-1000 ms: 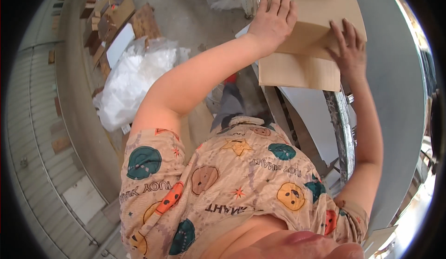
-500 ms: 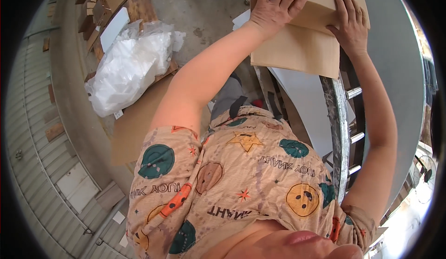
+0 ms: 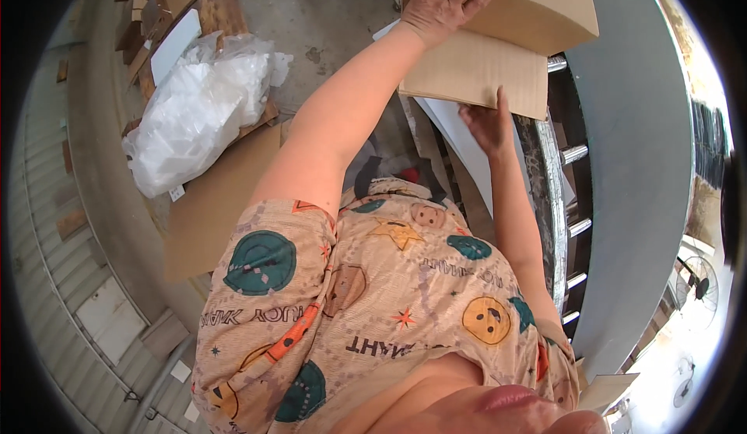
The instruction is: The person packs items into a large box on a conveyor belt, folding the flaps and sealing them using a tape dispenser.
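A brown cardboard box (image 3: 537, 6) stands at the top of the view, with a flap (image 3: 475, 64) spreading out from it toward me. My left hand (image 3: 442, 7) lies on the box's left part, fingers spread and pointing away from me. At the flap's near edge is my right hand (image 3: 490, 126), its fingers apart. One digit reaches up over the flap's edge, and the others are by its underside. The far end of the box is cut off by the frame.
A roller conveyor (image 3: 572, 193) with a metal side rail runs along the right, beside a grey panel (image 3: 622, 122). White sheets (image 3: 459, 126) lean below the flap. Left are a plastic-wrapped white bundle (image 3: 202, 107), a flat cardboard sheet (image 3: 222, 208) and opened boxes (image 3: 163, 10).
My right hand has left the box's right side and come down toward me to the flap's near edge. The upper part of the box is raised more. My left hand stays on it.
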Demonstrator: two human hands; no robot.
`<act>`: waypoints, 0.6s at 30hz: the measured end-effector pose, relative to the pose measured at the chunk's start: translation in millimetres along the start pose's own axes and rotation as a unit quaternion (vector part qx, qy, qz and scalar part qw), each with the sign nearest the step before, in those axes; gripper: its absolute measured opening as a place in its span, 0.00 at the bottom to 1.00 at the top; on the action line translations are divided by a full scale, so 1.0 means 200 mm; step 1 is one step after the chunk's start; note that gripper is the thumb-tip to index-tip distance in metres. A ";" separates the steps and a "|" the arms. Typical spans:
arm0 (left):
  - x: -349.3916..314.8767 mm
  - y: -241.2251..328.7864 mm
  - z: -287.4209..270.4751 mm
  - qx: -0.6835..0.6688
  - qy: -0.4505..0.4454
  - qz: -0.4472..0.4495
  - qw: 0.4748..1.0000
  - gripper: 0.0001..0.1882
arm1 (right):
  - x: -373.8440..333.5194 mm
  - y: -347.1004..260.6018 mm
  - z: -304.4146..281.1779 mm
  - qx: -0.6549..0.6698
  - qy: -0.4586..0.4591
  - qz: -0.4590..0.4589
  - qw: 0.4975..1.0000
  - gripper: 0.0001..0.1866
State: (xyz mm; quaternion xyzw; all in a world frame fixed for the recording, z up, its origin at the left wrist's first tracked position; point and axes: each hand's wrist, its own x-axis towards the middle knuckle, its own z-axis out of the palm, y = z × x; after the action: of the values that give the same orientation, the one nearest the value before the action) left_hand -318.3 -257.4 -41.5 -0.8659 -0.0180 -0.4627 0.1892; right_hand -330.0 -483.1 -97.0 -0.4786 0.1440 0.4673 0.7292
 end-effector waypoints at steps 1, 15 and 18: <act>0.01 0.01 0.00 0.002 0.003 -0.003 1.000 0.29 | 0.05 -0.03 0.02 0.084 -0.036 -0.073 0.993 0.27; 0.34 -0.39 -0.13 -0.096 -0.185 0.149 0.967 0.41 | 0.10 -0.94 0.49 -0.302 -0.104 0.040 0.947 0.26; 0.31 -0.39 -0.11 -0.077 -0.153 0.154 0.973 0.36 | 0.03 -0.90 0.56 -0.348 -0.014 -0.010 0.938 0.25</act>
State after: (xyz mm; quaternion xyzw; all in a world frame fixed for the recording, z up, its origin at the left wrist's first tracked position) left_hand -317.2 -201.4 43.8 -0.9308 0.1230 -0.2899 0.1857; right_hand -205.5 -405.1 56.1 -0.6970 -0.0422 0.4878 0.5239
